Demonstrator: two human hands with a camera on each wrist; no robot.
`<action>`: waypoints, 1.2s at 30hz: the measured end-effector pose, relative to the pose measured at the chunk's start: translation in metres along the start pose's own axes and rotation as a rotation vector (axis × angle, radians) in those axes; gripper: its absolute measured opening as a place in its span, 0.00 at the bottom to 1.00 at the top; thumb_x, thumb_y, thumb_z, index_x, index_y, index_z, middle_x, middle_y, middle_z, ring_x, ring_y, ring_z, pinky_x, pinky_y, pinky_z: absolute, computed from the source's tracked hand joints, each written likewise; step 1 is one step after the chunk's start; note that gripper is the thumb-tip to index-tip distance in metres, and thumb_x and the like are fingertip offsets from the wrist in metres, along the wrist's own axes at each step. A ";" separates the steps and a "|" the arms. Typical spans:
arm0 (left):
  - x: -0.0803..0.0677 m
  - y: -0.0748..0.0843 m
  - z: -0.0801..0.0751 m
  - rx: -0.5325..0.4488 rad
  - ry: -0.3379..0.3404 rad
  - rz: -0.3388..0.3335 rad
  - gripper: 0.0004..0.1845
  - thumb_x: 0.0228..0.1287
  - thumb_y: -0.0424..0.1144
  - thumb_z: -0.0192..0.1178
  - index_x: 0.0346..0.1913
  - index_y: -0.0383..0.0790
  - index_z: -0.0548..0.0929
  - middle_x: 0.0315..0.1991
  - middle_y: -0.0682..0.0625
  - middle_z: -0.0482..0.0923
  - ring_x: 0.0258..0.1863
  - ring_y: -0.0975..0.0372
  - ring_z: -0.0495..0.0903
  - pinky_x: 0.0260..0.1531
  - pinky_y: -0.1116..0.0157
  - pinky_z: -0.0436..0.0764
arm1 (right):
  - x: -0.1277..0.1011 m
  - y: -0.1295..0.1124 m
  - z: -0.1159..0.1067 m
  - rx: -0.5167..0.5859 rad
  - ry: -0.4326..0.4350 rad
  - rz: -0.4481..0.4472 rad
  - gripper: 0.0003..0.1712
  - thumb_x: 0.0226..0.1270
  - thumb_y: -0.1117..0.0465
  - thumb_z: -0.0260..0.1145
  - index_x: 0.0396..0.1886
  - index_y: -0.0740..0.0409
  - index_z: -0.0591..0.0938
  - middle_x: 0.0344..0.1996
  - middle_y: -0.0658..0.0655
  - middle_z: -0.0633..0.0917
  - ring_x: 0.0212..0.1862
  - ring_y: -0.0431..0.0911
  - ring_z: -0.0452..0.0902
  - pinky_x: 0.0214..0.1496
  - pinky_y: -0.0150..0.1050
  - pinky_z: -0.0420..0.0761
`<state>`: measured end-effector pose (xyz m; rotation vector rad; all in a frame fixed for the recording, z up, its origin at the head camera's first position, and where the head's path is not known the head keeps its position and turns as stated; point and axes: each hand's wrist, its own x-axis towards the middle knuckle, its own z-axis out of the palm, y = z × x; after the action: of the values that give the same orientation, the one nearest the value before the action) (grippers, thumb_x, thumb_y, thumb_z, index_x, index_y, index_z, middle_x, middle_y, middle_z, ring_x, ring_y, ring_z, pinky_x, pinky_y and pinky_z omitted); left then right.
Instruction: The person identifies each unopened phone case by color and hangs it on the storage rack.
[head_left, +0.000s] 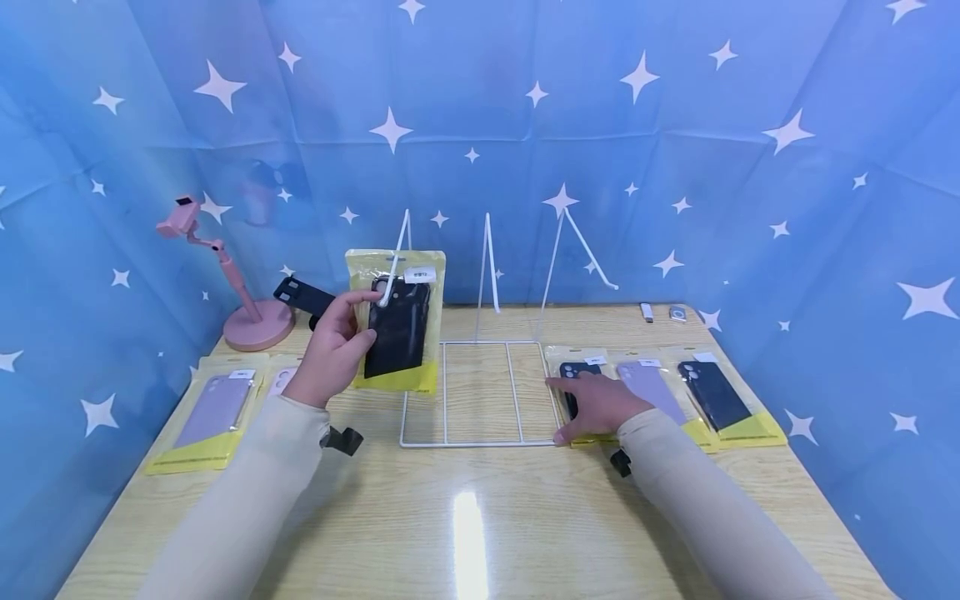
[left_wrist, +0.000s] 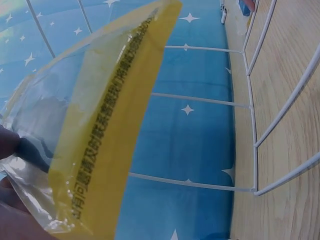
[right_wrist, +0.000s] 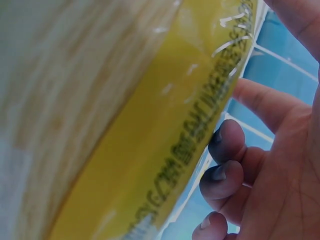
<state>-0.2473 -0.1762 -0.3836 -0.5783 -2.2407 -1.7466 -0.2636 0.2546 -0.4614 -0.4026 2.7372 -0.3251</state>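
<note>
My left hand (head_left: pixel 335 346) grips a yellow pack with a black phone case (head_left: pixel 399 327), held upright against the left hook of the white wire rack (head_left: pixel 480 444). Up close in the left wrist view, the pack (left_wrist: pixel 100 140) fills the left side, with my fingers (left_wrist: pixel 10 210) at its lower corner and the rack's wires (left_wrist: pixel 200 99) behind. My right hand (head_left: pixel 592 404) lies on another packed black case (head_left: pixel 579 369) flat on the table, just right of the rack's base. The right wrist view shows my fingers (right_wrist: pixel 225 142) curled at that pack's yellow edge (right_wrist: pixel 165 150).
A pink phone stand (head_left: pixel 251 321) is at the back left. Lilac-case packs (head_left: pixel 213 412) lie at the left. A lilac pack (head_left: pixel 651 387) and a black one (head_left: pixel 716 396) lie right of my hand. Small items (head_left: pixel 647 312) sit at the back. Blue star cloth walls the table.
</note>
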 end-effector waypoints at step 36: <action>0.043 -0.013 0.010 -0.051 0.030 -0.071 0.27 0.75 0.23 0.49 0.72 0.42 0.71 0.37 0.47 0.66 0.29 0.57 0.61 0.33 0.66 0.69 | -0.003 -0.004 -0.004 -0.013 -0.009 -0.009 0.63 0.45 0.29 0.83 0.82 0.37 0.68 0.78 0.73 0.66 0.77 0.70 0.63 0.73 0.69 0.70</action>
<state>-0.2909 -0.1623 -0.3789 -0.4851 -2.2272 -1.8390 -0.2616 0.2526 -0.4559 -0.4183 2.7310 -0.3075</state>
